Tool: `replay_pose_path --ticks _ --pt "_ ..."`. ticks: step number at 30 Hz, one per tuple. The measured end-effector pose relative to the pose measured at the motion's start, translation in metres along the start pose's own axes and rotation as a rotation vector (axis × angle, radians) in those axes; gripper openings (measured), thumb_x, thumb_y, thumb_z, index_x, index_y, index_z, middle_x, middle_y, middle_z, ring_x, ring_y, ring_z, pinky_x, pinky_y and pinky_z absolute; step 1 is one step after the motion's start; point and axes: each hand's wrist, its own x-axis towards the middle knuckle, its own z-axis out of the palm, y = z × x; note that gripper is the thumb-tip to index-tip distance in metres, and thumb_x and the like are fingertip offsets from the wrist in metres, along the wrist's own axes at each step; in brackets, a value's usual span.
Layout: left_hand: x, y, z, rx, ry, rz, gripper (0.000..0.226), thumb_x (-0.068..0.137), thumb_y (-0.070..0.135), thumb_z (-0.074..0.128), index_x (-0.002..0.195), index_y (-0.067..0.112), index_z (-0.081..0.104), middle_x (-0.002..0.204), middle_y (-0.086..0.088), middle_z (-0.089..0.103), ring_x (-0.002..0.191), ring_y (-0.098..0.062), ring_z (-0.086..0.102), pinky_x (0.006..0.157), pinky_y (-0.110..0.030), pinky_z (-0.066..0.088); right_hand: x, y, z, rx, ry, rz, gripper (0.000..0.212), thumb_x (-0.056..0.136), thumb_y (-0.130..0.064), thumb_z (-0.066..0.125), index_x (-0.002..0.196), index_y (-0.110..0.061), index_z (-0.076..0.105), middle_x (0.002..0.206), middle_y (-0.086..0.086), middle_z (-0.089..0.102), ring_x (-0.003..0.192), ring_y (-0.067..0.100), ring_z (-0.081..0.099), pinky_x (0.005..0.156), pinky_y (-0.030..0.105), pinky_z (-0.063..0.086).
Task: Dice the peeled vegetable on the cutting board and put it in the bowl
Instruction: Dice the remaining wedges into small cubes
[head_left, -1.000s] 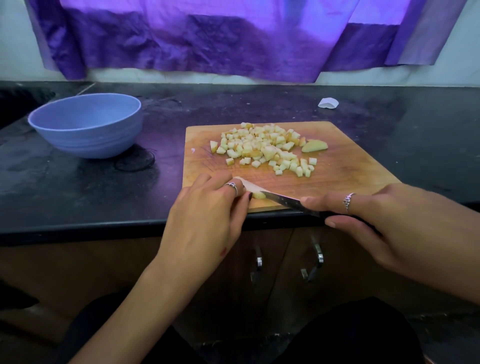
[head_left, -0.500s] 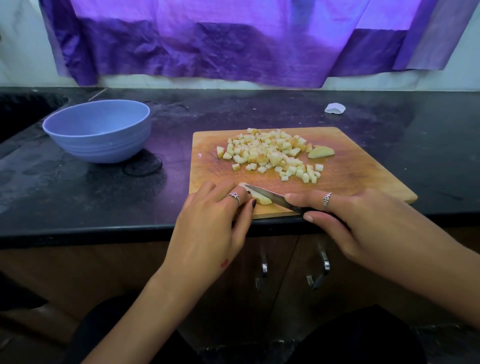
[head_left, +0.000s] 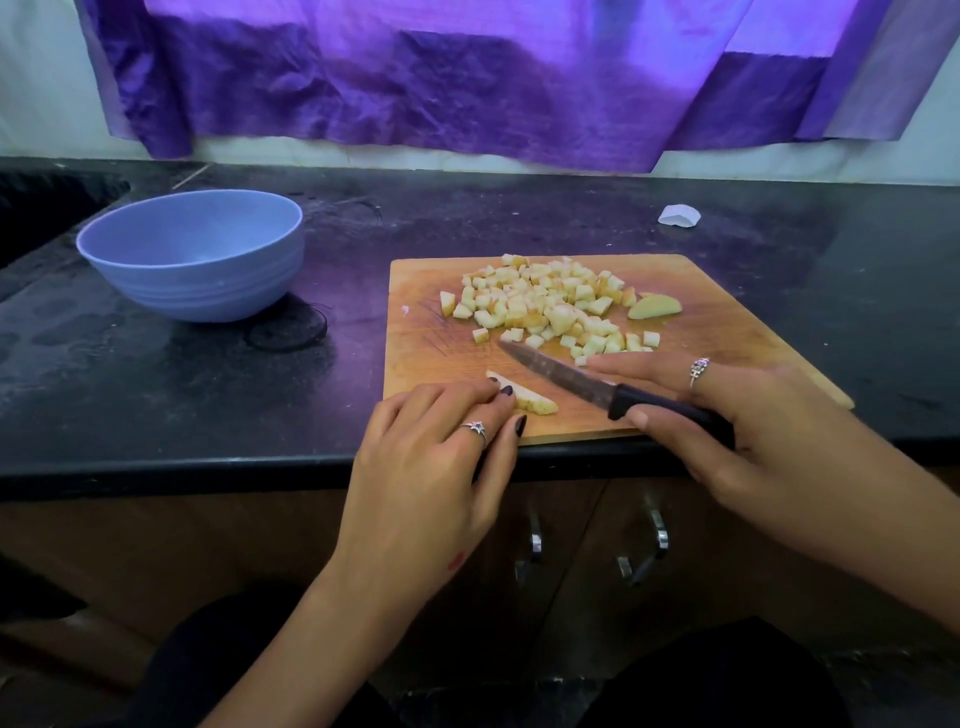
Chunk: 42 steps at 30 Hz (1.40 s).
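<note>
We're at a black countertop, purple cloth on the far wall. Wooden cutting board at the near edge; diced pieces piled far-centre. Left hand fingertips press a slice; right hand grips the knife. Blue bowl far left, apart from the board.

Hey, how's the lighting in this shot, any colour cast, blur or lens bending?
Head view: dim, with a purple cast from the backlit curtain tinting the counter and bowl; wide-angle bowing at the counter edge; the diced pieces and knife look sharp.
</note>
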Motion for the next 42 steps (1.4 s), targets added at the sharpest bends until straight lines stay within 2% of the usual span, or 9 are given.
replay_pose_path --ticks 4,10,13,18,21,28,31,35,42 --pt "-0.001 0.0 0.0 -0.004 0.0 -0.007 0.026 0.093 0.026 0.052 0.106 0.015 0.072 0.107 0.004 0.069 0.098 -0.012 0.06 0.083 -0.028 0.041 0.005 -0.009 0.001 -0.052 -0.03 0.02 0.064 0.073 -0.066 0.019 0.111 -0.038 0.062 0.066 -0.004 0.061 0.06 0.009 0.053 0.053 0.03 0.044" --pt "-0.002 0.0 0.002 0.0 0.007 -0.015 0.027 0.094 0.026 0.051 0.105 0.015 0.072 0.107 0.005 0.069 0.098 -0.012 0.059 0.085 -0.028 0.04 0.01 -0.006 0.001 -0.068 -0.054 0.024 0.072 0.073 -0.067 0.019 0.1 -0.021 0.067 0.073 -0.001 0.066 0.062 0.014 0.058 0.058 0.04 0.048" --pt "-0.002 0.001 0.001 0.008 0.007 -0.022 0.027 0.094 0.027 0.05 0.104 0.014 0.072 0.105 0.005 0.069 0.097 -0.012 0.059 0.085 -0.027 0.039 0.012 -0.006 0.001 -0.054 -0.071 0.011 0.066 0.077 -0.065 0.022 0.104 -0.026 0.067 0.081 0.0 0.07 0.066 0.015 0.061 0.061 0.04 0.05" --pt "0.0 0.002 0.001 0.012 0.003 -0.028 0.026 0.094 0.026 0.05 0.102 0.015 0.072 0.104 0.004 0.069 0.095 -0.014 0.061 0.084 -0.028 0.039 0.014 -0.007 -0.001 -0.075 -0.041 -0.025 0.04 0.082 -0.052 0.036 0.114 -0.047 0.06 0.057 -0.004 0.061 0.049 0.012 0.051 0.058 0.031 0.043" --pt "0.0 0.001 0.002 0.014 0.01 -0.027 0.026 0.094 0.026 0.051 0.102 0.015 0.072 0.103 0.005 0.069 0.094 -0.014 0.06 0.084 -0.028 0.039 0.015 -0.004 0.0 -0.069 -0.046 -0.04 0.041 0.083 -0.05 0.037 0.115 -0.044 0.062 0.051 -0.005 0.054 0.06 0.01 0.052 0.06 0.03 0.042" --pt "-0.001 0.0 0.003 0.016 0.005 -0.023 0.026 0.094 0.027 0.051 0.102 0.015 0.072 0.103 0.005 0.069 0.094 -0.012 0.058 0.083 -0.027 0.037 0.017 -0.002 0.003 -0.073 -0.051 -0.113 0.033 0.088 -0.047 0.038 0.113 -0.043 0.059 0.058 -0.01 0.06 0.065 0.005 0.053 0.062 0.026 0.044" --pt "0.0 0.0 0.003 0.022 0.006 -0.021 0.025 0.094 0.027 0.051 0.102 0.016 0.072 0.103 0.006 0.069 0.094 -0.012 0.057 0.083 -0.027 0.037 0.02 -0.006 0.004 -0.107 -0.053 -0.139 0.03 0.086 -0.041 0.041 0.109 -0.04 0.061 0.057 -0.012 0.056 0.055 0.009 0.05 0.056 0.026 0.042" --pt "0.001 0.001 0.002 0.038 -0.006 -0.017 0.025 0.094 0.027 0.05 0.101 0.016 0.072 0.101 0.006 0.069 0.091 -0.014 0.058 0.08 -0.028 0.037 0.029 -0.012 0.007 -0.059 -0.135 -0.097 0.034 0.087 -0.042 0.04 0.116 -0.043 0.057 0.081 -0.012 0.062 0.073 0.008 0.053 0.063 0.027 0.044" --pt "0.004 0.009 -0.002 0.147 -0.044 -0.026 0.026 0.095 0.026 0.048 0.096 0.015 0.071 0.094 0.004 0.068 0.084 -0.017 0.059 0.073 -0.031 0.038 0.019 -0.012 0.003 -0.102 -0.121 -0.101 0.03 0.09 -0.04 0.044 0.116 -0.042 0.057 0.077 -0.017 0.056 0.07 0.005 0.048 0.062 0.025 0.041"
